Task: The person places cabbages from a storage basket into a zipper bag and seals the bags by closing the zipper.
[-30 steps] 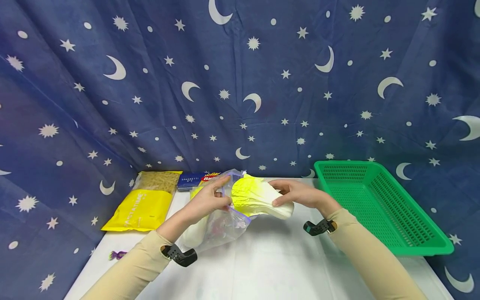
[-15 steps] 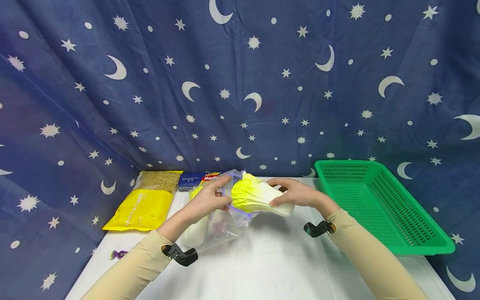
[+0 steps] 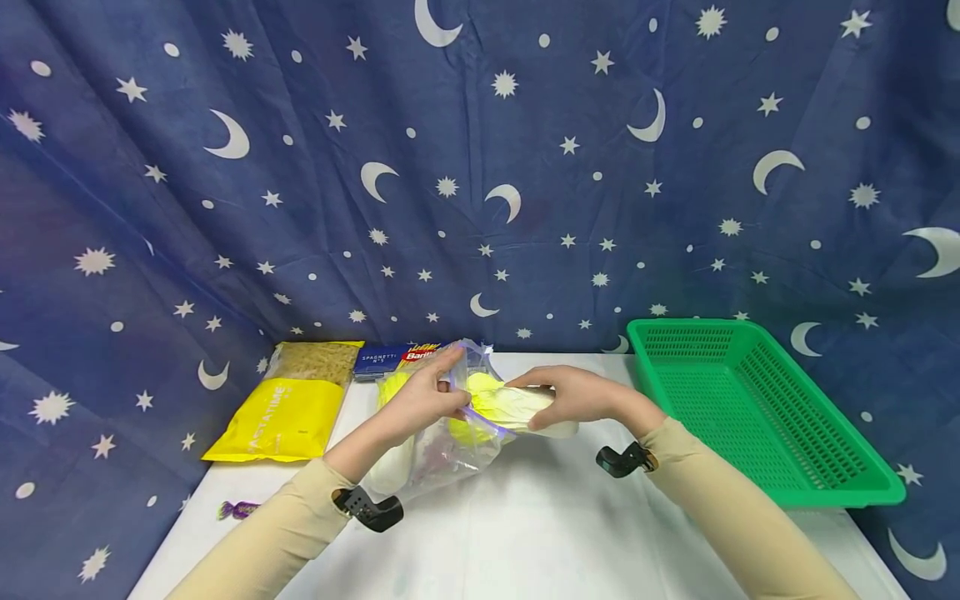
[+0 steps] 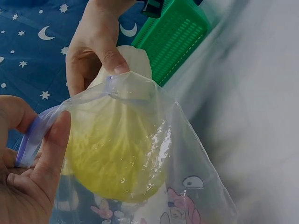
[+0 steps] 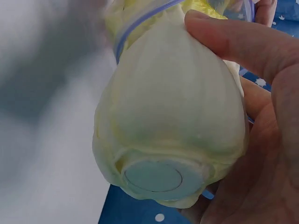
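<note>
A yellow and white napa cabbage [image 3: 498,403] lies tilted, its leafy end inside a clear zip bag [image 3: 450,458] and its pale base outside. My right hand [image 3: 573,396] grips the base, with the thumb on the near side in the right wrist view. The bag's purple zip rim [image 4: 29,140] is pinched between the thumb and fingers of my left hand [image 3: 423,400], which keeps the mouth apart. Through the film, the crinkled yellow leaves [image 4: 117,158] show in the left wrist view. A second napa cabbage [image 3: 390,468] lies left of the bag's front, partly hidden by my left hand.
A yellow pasta bag [image 3: 281,417] lies at the back left, beside a blue spaghetti box [image 3: 378,358]. A purple-wrapped candy [image 3: 238,509] sits near my left forearm. On the right stands a green plastic basket [image 3: 757,433]; a starry curtain [image 3: 525,208] hangs behind the white table [image 3: 525,533].
My right hand has moved left, pushing the cabbage's leafy end from the bag's mouth into the bag. My left hand has kept its pinch on the rim.
</note>
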`<act>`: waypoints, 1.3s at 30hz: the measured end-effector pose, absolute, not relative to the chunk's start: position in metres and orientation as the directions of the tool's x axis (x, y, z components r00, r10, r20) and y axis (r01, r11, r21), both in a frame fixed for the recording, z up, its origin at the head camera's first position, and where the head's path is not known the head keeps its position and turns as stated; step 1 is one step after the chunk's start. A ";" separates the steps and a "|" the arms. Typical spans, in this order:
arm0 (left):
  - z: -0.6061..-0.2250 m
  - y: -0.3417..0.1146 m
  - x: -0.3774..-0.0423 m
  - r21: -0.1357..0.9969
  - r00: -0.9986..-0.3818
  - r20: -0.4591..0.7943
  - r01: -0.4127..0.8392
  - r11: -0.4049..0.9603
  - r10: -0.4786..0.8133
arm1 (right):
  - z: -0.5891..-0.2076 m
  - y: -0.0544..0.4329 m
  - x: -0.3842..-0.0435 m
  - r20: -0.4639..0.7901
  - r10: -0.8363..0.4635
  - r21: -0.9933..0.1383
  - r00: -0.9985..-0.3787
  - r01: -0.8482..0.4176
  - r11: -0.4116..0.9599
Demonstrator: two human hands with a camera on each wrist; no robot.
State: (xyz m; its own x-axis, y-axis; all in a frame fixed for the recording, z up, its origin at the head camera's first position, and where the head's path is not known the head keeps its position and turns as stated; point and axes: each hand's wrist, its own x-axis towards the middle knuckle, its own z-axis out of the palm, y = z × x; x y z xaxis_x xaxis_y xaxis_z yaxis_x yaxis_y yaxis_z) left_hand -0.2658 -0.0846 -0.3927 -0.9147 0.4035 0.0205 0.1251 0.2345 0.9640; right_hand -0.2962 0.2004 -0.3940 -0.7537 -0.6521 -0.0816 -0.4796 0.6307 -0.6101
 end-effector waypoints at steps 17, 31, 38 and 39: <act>-0.399 -0.081 -0.263 0.923 -0.888 0.004 0.180 0.339 0.461 | -0.384 0.182 -0.301 -0.180 -0.551 -0.640 -0.815 -0.328 0.695; -0.406 -0.077 -0.264 0.928 -0.881 0.002 0.178 0.327 0.474 | -0.384 0.177 -0.298 -0.241 -0.488 -0.665 -0.839 -0.223 0.712; -0.410 -0.074 -0.263 0.927 -0.879 0.027 0.201 0.318 0.476 | -0.387 0.176 -0.297 -0.253 -0.438 -0.750 -0.863 -0.111 0.652; -0.410 -0.074 -0.263 0.925 -0.879 0.030 0.205 0.319 0.476 | -0.387 0.175 -0.297 -0.257 -0.426 -0.750 -0.867 -0.099 0.654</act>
